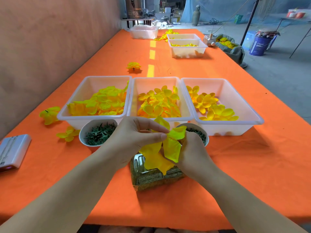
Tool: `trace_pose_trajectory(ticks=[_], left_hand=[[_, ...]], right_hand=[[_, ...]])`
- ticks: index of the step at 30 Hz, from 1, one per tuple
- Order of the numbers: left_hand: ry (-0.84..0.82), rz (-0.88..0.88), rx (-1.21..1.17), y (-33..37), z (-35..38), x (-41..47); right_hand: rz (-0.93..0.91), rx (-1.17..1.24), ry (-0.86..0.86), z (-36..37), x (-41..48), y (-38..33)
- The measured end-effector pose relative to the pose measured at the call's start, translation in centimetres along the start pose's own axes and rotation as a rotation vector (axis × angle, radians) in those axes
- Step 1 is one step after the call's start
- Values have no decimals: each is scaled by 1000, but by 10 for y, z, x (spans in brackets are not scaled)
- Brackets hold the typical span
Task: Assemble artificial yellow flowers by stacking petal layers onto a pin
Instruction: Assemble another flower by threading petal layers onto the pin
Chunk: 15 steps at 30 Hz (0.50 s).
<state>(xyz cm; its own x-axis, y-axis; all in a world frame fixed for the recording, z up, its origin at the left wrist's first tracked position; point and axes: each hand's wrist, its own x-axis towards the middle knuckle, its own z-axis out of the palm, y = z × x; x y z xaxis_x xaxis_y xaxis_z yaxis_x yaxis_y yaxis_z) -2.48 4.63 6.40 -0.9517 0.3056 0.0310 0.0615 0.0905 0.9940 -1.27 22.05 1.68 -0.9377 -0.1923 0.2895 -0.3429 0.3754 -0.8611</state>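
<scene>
Both hands meet above the orange table (235, 165) on a large yellow petal layer (161, 153). My left hand (134, 137) pinches its centre between thumb and forefinger. My right hand (191, 148) grips the layer from the right side, fingers hidden behind the petals. The pin is hidden by the petals and fingers. Three white trays sit behind: the left tray (90, 81) with large petals, the middle tray (156, 80) with medium petals, the right tray (235, 91) with small ones.
A bowl of green calyx pieces (97, 133) sits left of my hands, another bowl (200, 133) behind my right hand. A clear jar (151, 177) lies below the petals. Finished flowers (133, 66) and loose petal layers (49, 115) lie around. A white device (11, 150) rests at left.
</scene>
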Motion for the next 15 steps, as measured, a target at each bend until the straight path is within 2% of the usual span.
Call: trace_pose_trajectory(ticks=[3, 9, 13, 15], left_hand=[[10, -2, -2, -2, 3, 0], [25, 59, 91, -3, 4, -1], [-33, -79, -178, -10, 0, -3], [-44, -127, -264, -12, -1, -1]], right_hand=[[-50, -55, 3, -3, -1, 1], [-19, -3, 35, 1, 0, 2], [-67, -76, 6, -1, -2, 0], [-8, -54, 11, -1, -1, 1]])
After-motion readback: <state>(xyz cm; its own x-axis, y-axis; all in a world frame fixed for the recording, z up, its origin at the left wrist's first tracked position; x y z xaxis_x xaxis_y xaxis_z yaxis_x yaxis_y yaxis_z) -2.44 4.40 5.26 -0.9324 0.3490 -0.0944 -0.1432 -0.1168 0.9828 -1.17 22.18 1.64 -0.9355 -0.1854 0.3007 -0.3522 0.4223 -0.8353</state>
